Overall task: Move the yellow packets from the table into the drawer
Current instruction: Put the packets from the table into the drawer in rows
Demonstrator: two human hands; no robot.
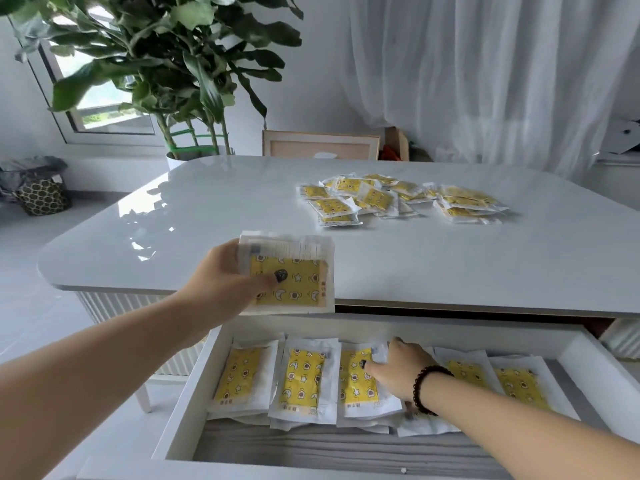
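A: What do we log for the left hand [221, 282]?

B: We see it pinching one yellow packet [289, 273], thumb across the printed face, other fingers hidden behind it. It's held flat above the near table [173, 230] edge, just over the open drawer [595, 375]. We judge that keeps it ready to drop into the row.

A: And the right hand [398, 370]?

B: Down in the drawer, fingers curled on the top edge of the third packet [360, 379] from the left, thumb on its face. We'd say it's squaring that one against its neighbours.

A: Drawer contents?

B: A row of packets lying face up, side by side, overlapping lower ones. Probably laid that way so more fit.

A: What's left?

B: A loose pile of packets [398, 199] on the far right of the table, well apart from both hands. We judge the task roughly half done.
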